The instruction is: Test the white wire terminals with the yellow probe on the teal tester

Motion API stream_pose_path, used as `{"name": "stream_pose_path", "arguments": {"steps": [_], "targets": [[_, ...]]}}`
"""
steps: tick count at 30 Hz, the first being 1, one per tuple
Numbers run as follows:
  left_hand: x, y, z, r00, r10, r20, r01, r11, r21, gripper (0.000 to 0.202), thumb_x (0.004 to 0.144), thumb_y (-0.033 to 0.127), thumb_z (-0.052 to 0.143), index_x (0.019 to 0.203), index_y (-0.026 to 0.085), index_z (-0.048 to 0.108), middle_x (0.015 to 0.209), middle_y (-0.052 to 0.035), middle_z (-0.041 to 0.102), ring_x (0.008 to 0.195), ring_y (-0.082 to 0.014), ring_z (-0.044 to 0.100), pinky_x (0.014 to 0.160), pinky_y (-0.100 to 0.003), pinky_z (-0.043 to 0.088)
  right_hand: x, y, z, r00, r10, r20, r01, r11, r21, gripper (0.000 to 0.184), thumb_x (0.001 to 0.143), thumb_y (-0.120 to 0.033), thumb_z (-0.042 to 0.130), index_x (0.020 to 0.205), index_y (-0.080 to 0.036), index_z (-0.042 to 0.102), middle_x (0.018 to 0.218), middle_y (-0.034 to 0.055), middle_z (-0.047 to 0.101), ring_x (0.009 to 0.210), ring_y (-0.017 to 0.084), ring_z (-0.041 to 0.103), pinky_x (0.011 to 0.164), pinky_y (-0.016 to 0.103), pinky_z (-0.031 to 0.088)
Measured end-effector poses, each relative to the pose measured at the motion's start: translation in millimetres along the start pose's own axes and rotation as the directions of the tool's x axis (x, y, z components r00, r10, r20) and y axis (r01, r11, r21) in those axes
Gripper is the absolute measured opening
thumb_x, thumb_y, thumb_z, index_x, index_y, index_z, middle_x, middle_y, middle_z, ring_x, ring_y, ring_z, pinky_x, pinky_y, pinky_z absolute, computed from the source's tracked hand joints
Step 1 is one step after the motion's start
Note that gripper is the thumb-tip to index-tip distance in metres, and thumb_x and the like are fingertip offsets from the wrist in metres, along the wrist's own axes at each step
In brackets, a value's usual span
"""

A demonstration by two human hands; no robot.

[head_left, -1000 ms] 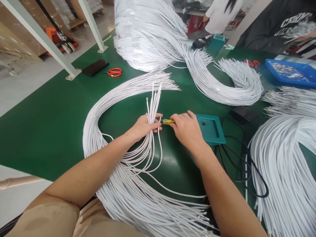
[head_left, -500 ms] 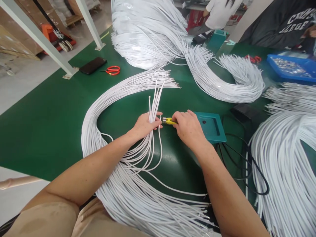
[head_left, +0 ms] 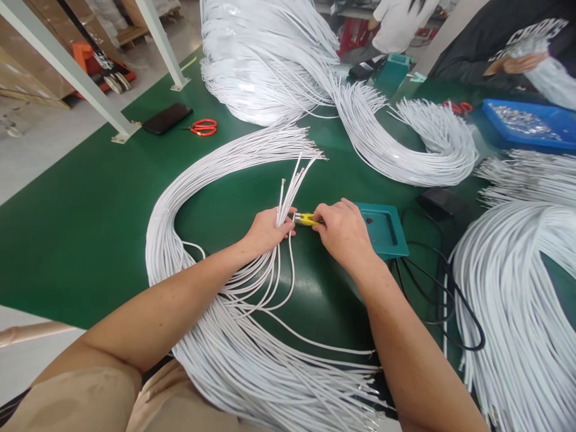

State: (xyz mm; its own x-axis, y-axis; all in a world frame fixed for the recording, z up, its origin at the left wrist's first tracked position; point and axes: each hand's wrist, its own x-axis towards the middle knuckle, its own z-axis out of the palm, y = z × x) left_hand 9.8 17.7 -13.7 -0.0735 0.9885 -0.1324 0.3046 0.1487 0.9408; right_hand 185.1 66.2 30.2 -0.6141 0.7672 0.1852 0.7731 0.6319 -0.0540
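Several white cables point(head_left: 288, 195) are gathered in my left hand point(head_left: 266, 231), their ends fanning upward above the fingers. One cable stands apart at my thumb and fingertips, bending down to the table. My right hand point(head_left: 344, 231) is closed round a small tool with yellow handles, which looks like pliers point(head_left: 306, 219). Its metal jaws point left and meet the single cable's end at my left fingertips. Whether the jaws grip the cable I cannot tell. Below my hands, the held cables run into a large white cable bundle point(head_left: 234, 360) across my lap and the table edge.
A teal device point(head_left: 387, 249) with black cords sits right of my hand. Red-handled scissors point(head_left: 203, 127) and a phone point(head_left: 167, 119) lie back left. More cable bundles point(head_left: 517, 300) stand right and behind. A blue tray point(head_left: 499, 135) holds small metal parts. A co-worker's hand point(head_left: 524, 63) shows beyond.
The cable ends in my left hand have tilted to the right. The pliers stay at the single cable. Across the table, the co-worker's hands have come into view with clear plastic.
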Motion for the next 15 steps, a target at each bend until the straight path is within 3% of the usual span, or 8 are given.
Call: {"name": "stream_pose_path", "arguments": {"steps": [3, 6, 9, 12, 15], "targets": [[1, -2, -0.2, 1.0, -0.013, 0.008, 0.013, 1.0, -0.016, 0.03, 0.076, 0.021, 0.061, 0.104, 0.015, 0.065, 0.078, -0.0024, 0.071, 0.067, -0.0148, 0.069, 0.072, -0.027, 0.056, -5, 8, -3, 0.988, 0.09, -0.125, -0.098, 0.993, -0.063, 0.021, 0.089, -0.029, 0.053, 0.101, -0.015, 0.063, 0.103, 0.0134, 0.068, 0.105, 0.028, 0.054, 0.106, 0.05, 0.022], [4, -5, -1.8, 0.999, -0.041, 0.024, 0.043, 0.996, -0.072, 0.033, 0.074, 0.021, 0.063, 0.107, 0.015, 0.065, 0.077, -0.0024, 0.07, 0.069, -0.0165, 0.07, 0.07, -0.028, 0.056, -10, 17, 2, 0.964, 0.179, -0.198, -0.21, 0.966, -0.148, 0.033, 0.093, -0.03, 0.045, 0.118, -0.012, 0.058, 0.124, 0.0188, 0.06, 0.118, 0.033, 0.047, 0.106, 0.059, 0.02], [3, -2, -6.0, 0.997, -0.064, 0.036, 0.067, 0.992, -0.108, 0.035, 0.072, 0.019, 0.065, 0.107, 0.014, 0.064, 0.075, -0.0018, 0.068, 0.069, -0.0164, 0.07, 0.069, -0.027, 0.054, -11, 20, 5, 0.97, 0.175, -0.171, -0.205, 0.963, -0.174, 0.033, 0.094, -0.029, 0.044, 0.119, -0.012, 0.059, 0.124, 0.018, 0.06, 0.119, 0.033, 0.047, 0.105, 0.059, 0.021], [-2, 7, -11.7, 0.996, -0.082, 0.02, 0.084, 0.985, -0.151, 0.037, 0.072, 0.019, 0.066, 0.108, 0.013, 0.063, 0.078, -0.002, 0.067, 0.071, -0.0159, 0.069, 0.066, -0.025, 0.052, -10, 9, -7, 0.976, 0.122, -0.182, -0.146, 0.981, -0.127, 0.029, 0.093, -0.026, 0.047, 0.113, -0.012, 0.062, 0.121, 0.0179, 0.062, 0.116, 0.032, 0.049, 0.104, 0.055, 0.026], [-8, 17, -15.9, 0.996, -0.094, -0.004, 0.091, 0.97, -0.224, 0.041, 0.071, 0.022, 0.069, 0.111, 0.014, 0.062, 0.084, -0.0029, 0.068, 0.071, -0.0153, 0.067, 0.061, -0.024, 0.049, -12, -15, -30, 1.0, -0.005, -0.008, 0.006, 0.995, 0.101, 0.025, 0.093, -0.029, 0.047, 0.098, -0.015, 0.068, 0.1, 0.012, 0.069, 0.097, 0.025, 0.058, 0.089, 0.04, 0.041]]}}
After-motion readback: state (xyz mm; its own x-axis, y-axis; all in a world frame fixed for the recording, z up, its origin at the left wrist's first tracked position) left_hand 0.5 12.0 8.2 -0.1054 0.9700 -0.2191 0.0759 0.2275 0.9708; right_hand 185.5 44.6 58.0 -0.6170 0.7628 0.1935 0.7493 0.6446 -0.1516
